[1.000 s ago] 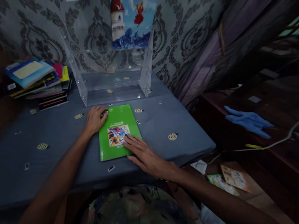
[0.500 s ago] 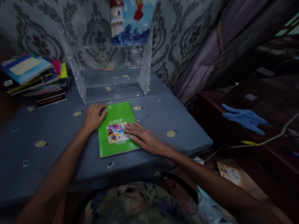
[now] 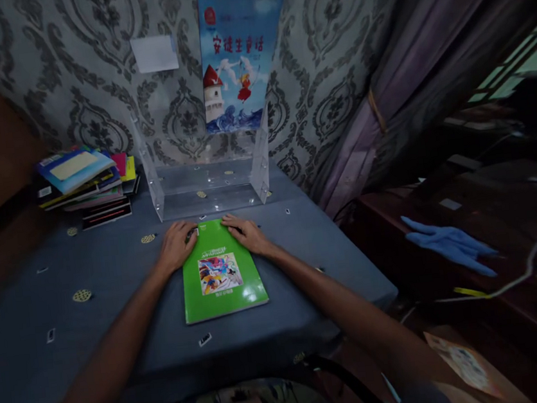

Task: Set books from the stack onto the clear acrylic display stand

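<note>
A green book [image 3: 216, 233] with a colourful picture on its cover lies flat on the cloth-covered table, its cover lettering upside down to me. My left hand [image 3: 176, 244] grips its far left corner, thumb over the cover's edge. At the far right corner, my right hand [image 3: 247, 233] holds the edge with bent fingers. Just beyond the book stands a clear acrylic stand [image 3: 208, 202]. Upright in its upper right part is a blue book [image 3: 233, 63] with a red-roofed tower on the cover.
A stack of books [image 3: 81, 177] sits at the table's back left. A white card [image 3: 155, 54] is up near the patterned wall. To the right, a blue glove [image 3: 450, 242] and a white cable [image 3: 530, 262] lie on a dark red surface, near a purple curtain [image 3: 354, 146].
My right hand has gone from the cover picture to the book's far right corner. My left hand stays at the far left corner. The view has tilted up, showing more wall.
</note>
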Demonstrator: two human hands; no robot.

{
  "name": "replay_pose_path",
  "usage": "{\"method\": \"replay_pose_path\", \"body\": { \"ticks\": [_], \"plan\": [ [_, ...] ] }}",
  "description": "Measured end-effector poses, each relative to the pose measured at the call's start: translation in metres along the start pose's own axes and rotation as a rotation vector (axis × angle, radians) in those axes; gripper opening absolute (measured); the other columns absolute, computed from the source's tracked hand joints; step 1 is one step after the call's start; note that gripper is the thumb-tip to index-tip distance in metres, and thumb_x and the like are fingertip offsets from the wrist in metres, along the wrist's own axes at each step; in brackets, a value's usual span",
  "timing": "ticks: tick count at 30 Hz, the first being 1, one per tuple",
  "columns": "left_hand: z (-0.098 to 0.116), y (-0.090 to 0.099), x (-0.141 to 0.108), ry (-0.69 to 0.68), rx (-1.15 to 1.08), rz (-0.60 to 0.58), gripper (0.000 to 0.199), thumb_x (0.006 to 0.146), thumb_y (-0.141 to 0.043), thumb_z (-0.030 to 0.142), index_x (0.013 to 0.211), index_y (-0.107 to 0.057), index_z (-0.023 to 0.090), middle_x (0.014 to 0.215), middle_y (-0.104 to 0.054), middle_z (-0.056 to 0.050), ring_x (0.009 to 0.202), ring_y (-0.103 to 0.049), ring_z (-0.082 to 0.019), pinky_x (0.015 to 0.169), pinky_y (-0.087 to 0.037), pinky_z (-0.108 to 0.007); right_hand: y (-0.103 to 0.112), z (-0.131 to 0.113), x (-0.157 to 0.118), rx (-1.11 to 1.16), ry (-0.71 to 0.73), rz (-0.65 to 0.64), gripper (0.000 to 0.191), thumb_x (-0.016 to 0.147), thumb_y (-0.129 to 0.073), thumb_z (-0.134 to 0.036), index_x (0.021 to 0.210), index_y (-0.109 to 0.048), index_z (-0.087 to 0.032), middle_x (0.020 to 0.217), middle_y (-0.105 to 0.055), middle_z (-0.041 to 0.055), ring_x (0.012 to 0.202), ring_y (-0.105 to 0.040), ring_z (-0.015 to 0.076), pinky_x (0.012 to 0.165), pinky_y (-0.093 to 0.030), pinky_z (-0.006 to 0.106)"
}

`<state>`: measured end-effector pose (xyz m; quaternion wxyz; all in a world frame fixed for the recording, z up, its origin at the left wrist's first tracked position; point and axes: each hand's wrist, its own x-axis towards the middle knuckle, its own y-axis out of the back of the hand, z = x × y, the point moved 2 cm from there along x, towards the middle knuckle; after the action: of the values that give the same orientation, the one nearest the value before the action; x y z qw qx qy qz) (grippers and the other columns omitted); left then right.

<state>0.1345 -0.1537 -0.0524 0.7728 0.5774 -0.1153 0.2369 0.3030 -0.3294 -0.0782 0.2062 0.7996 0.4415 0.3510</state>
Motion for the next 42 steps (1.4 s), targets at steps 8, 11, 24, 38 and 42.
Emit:
{"method": "replay_pose_path", "body": {
  "ticks": [8,11,24,38,42],
  "plan": [
    [0.003,-0.002,-0.001,-0.02,0.055,-0.001,0.032,0.099,-0.042,0.03,0.113,-0.068,0.018,0.123,-0.068,-0.013,0.115,-0.06,-0.029,0.098,-0.048,-0.046,0.0,0.007,-0.001,0.041,-0.021,0.068,0.035,0.094,-0.054,-0.022,0.125,-0.07,-0.025,0.139,-0.064,0.0076,0.139,-0.051,0.0245,0.116,-0.039,0.051],
    [0.007,0.001,-0.002,-0.043,0.101,-0.027,0.032,0.099,-0.042,0.031,0.112,-0.069,0.02,0.12,-0.069,-0.012,0.114,-0.061,-0.029,0.097,-0.048,-0.047,0.001,0.01,0.0,0.044,-0.044,0.084,0.034,0.093,-0.056,-0.025,0.123,-0.071,-0.022,0.139,-0.063,0.0109,0.138,-0.051,0.027,0.117,-0.038,0.053],
    [0.011,0.0,0.005,-0.175,0.129,-0.143,0.037,0.099,-0.041,0.031,0.124,-0.067,0.022,0.128,-0.069,-0.01,0.117,-0.063,-0.028,0.1,-0.05,-0.046,0.012,0.022,0.014,0.363,-0.17,0.178,0.043,0.099,-0.049,-0.047,0.127,-0.068,-0.021,0.122,-0.074,0.0088,0.116,-0.068,0.0227,0.108,-0.047,0.043],
    [0.036,-0.027,0.036,-0.258,0.089,-0.249,0.044,0.103,-0.037,0.037,0.137,-0.059,0.017,0.141,-0.061,-0.012,0.129,-0.056,-0.027,0.11,-0.04,-0.048,0.011,0.024,0.017,0.566,-0.238,0.186,0.057,0.097,-0.046,-0.065,0.13,-0.066,-0.022,0.123,-0.073,0.0096,0.122,-0.066,0.0232,0.107,-0.049,0.043],
    [0.049,-0.037,0.045,-0.3,0.084,-0.247,0.042,0.103,-0.038,0.034,0.135,-0.06,0.018,0.139,-0.062,-0.012,0.127,-0.057,-0.026,0.109,-0.04,-0.046,0.011,0.026,0.018,0.614,-0.231,0.191,0.057,0.096,-0.049,-0.065,0.128,-0.067,-0.022,0.124,-0.073,0.01,0.121,-0.066,0.0237,0.108,-0.049,0.044]
  ]
}}
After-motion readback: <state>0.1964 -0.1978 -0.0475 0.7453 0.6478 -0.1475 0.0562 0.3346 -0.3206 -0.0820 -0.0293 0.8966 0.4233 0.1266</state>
